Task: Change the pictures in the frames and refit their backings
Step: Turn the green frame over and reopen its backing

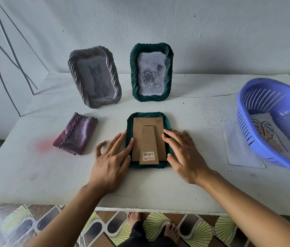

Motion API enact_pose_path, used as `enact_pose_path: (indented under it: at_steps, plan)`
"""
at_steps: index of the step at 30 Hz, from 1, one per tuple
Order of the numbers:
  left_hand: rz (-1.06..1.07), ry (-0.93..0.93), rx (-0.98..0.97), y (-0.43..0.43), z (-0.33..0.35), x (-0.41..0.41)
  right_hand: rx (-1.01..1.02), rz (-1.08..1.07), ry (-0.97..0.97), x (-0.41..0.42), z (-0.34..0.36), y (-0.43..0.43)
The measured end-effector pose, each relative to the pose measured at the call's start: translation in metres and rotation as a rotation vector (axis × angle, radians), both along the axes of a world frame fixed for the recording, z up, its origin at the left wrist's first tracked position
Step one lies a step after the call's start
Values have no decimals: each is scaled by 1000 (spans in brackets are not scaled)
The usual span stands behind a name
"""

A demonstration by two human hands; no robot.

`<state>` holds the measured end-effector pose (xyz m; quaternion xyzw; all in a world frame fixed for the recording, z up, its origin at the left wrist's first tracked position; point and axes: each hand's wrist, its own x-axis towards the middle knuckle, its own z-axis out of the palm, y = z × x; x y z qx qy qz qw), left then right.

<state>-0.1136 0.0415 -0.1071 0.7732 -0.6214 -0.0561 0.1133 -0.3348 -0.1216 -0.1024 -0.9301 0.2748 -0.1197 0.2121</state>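
Green, with a ribbed twisted rim, a rectangular picture frame (129,139) lies face down at the middle of the white table (33,175), near its front edge. A brown cardboard backing (138,136) sits in the frame's recess, and the backing's tapered cardboard stand flap (148,145) lies flat on it with a barcode sticker (148,155) near its lower end.

Both hands rest flat and spread on the frame, grasping nothing. The left hand (112,157) lies along the frame's left rim with its fingertips (131,139) touching the left edge of the backing. The right hand (185,154) lies along the right rim, its fingertips at the backing's right edge.

Behind, two more frames stand upright near the wall: a grey ribbed frame (94,77) holding a cat drawing, tilted to one side, and a dark green ribbed frame (151,72) holding a rose drawing. A folded purple cloth (76,134) lies left of the face-down frame, apart from it. At the right, a blue slotted plastic basket (258,107) holds a sheet with a line-drawn leaf (268,132), and a white paper sheet (238,148) lies beside it, partly under the basket.
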Motion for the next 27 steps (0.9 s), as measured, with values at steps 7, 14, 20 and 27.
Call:
enact_pose_path:
  at_steps: [7, 14, 20, 27]
  plan:
    - [11, 27, -32, 0, 1, 0, 37, -10, -30, 0, 0, -1]
    - [31, 121, -75, -3, 2, 1, 120, -92, -109, 5, 0, -4]
    - [260, 301, -175, -19, 17, -11, 96, -193, -228, 20, 5, -16]
    - [233, 142, -70, -52, 47, -42, -76, -192, -214, 24, 2, -35]
